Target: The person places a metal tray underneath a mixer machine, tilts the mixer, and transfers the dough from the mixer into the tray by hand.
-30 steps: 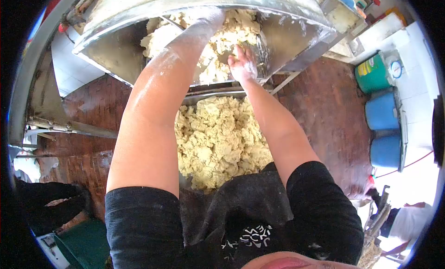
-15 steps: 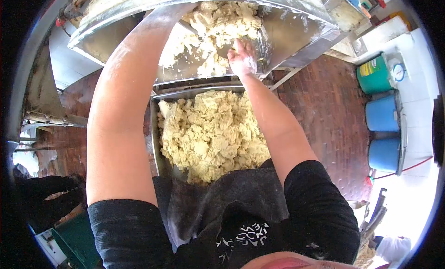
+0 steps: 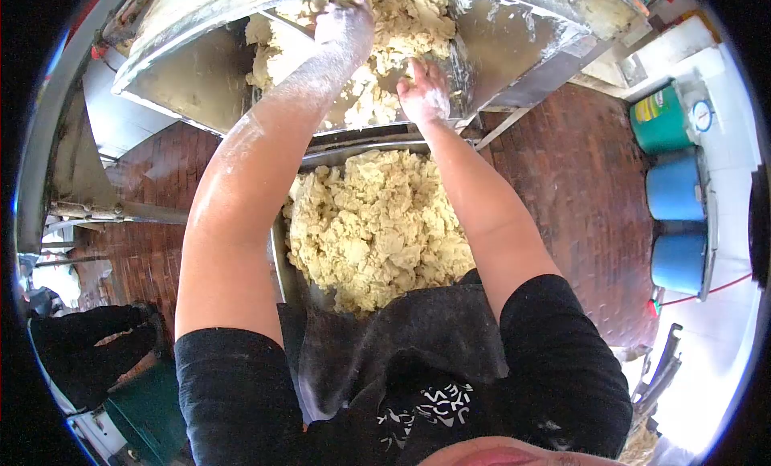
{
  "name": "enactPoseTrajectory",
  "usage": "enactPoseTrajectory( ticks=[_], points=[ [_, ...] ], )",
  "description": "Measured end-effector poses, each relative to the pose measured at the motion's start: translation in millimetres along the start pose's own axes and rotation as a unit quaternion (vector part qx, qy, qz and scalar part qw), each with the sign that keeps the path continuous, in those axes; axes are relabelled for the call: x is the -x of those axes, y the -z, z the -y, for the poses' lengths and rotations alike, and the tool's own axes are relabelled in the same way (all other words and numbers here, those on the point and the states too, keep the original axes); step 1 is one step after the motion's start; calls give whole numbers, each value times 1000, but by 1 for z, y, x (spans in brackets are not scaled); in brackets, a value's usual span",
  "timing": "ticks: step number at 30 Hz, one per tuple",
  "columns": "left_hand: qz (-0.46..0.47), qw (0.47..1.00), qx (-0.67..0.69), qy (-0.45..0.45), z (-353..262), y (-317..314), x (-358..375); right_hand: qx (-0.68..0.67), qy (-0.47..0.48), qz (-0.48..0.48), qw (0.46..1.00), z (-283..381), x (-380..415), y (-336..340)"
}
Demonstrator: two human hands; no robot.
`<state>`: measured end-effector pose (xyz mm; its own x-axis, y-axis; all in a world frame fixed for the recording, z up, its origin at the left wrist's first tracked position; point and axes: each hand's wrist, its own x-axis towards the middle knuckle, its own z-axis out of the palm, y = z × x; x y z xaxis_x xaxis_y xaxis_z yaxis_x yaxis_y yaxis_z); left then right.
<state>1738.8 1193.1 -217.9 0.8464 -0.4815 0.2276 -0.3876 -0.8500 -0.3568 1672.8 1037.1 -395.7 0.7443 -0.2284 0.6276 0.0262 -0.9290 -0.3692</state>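
My left hand [image 3: 345,28], white with flour, reaches deep into a metal trough [image 3: 514,56] of crumbly pale dough [image 3: 409,24]. Its fingers curl down into the dough near the far rim, beside a metal bar [image 3: 287,24], and their tips are hidden. Lower down, at the trough's near side, my right hand [image 3: 424,95] is open with its fingers apart and slightly bent, next to a smaller clump of dough [image 3: 373,104]. Below the trough, in front of my body, a metal bin [image 3: 277,261] holds a large heap of the same lumpy dough [image 3: 377,225].
A dark apron [image 3: 385,329] overlaps the bin's near edge. Red-brown brick floor [image 3: 570,185] lies on both sides. Along the right wall stand a green bucket [image 3: 660,120] and two blue bins [image 3: 676,189]. Dark cloth [image 3: 88,345] hangs at the lower left.
My left hand has come into view from behind the far rim, and its forearm has shifted right. The right hand stays near the same clump. The view has tilted slightly.
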Motion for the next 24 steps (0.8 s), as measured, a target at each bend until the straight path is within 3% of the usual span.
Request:
enactPoseTrajectory(
  ticks=[4,6,16,21,23,24],
  points=[
    [70,990,118,-25,33,-6,-37,17,-30,40,999,0,6,2],
    [72,991,104,-49,45,-6,-44,17,-53,86,995,-1,3,4],
    [108,986,45,-116,66,-23,-53,5,-32,45,998,-8,7,-6],
    [134,976,-26,-170,71,-34,-57,25,-54,79,995,-5,10,0],
    [195,967,-15,-165,48,4,-32,31,-50,74,996,-4,5,1],
    [142,986,78,-43,45,3,-11,29,-53,74,995,-5,1,3]
  ],
)
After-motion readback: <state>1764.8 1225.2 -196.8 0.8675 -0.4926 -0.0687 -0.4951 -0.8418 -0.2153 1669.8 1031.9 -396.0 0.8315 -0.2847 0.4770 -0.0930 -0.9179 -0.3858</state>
